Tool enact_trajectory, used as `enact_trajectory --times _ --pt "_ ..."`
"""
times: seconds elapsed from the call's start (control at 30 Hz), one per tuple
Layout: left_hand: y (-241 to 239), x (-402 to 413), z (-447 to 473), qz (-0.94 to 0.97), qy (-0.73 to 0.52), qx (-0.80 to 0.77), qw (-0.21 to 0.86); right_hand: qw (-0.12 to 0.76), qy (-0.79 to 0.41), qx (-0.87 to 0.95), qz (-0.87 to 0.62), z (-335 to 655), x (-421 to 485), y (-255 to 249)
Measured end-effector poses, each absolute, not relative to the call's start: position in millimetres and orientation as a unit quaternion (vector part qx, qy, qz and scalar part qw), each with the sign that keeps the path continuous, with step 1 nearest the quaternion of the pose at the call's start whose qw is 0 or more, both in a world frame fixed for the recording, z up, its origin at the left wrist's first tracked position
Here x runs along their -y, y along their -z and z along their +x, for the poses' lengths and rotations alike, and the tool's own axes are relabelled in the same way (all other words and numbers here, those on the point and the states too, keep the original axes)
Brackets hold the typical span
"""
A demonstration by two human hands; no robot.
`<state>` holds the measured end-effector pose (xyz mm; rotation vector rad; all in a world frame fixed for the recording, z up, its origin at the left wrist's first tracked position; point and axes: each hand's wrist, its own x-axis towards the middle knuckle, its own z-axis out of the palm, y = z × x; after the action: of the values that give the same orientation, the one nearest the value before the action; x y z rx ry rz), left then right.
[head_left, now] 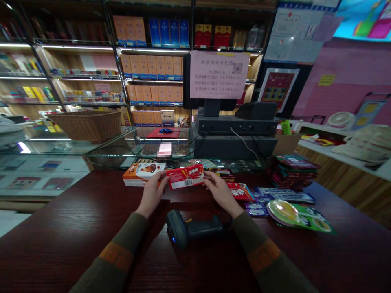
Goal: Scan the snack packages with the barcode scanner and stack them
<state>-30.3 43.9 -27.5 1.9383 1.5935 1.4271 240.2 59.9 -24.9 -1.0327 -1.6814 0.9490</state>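
Between my two hands I hold up a flat red snack box (185, 177), a barcode showing on its lower edge. My left hand (152, 193) pinches its left end, and my right hand (220, 190) grips its right end. Below it, a dark barcode scanner (192, 228) with a blue light lies on the brown counter. An orange and white box (142, 173) is just behind my left hand. Beside my right hand lies a red packet (240, 191), with purple packets (259, 208) further right.
A green card pack with a clear round dome (301, 215) lies at the right, before a stack of dark red packs (291, 169). A cash register (235, 130) with a pink notice (218, 75) stands behind. A wicker basket (88, 125) rests on the glass case.
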Motion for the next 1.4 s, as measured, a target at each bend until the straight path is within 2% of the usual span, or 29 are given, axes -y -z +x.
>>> enact_trajectory --times 0.23,0.43,0.7,0.87,1.13,1.4 --pt "27 -42 -28 0.675 -0.492 -0.538 0.115 0.478 -0.408 0.652 -0.423 238 -64 34" --pt "28 -43 -37 0.762 -0.411 -0.496 0.066 0.511 -0.416 0.616 -0.431 242 -66 35" --pt "26 -36 -37 0.791 -0.317 -0.519 -0.069 0.545 -0.438 0.584 -0.412 236 -61 31" --pt "20 -31 -34 0.783 -0.312 -0.514 -0.156 0.558 -0.452 0.570 -0.401 232 -58 30" --pt "20 -30 -35 0.797 -0.300 -0.487 -0.192 0.548 -0.446 0.583 -0.401 230 -57 33" --pt "20 -29 -44 0.780 -0.309 -0.498 -0.220 0.493 -0.426 0.620 -0.437 234 -50 34"
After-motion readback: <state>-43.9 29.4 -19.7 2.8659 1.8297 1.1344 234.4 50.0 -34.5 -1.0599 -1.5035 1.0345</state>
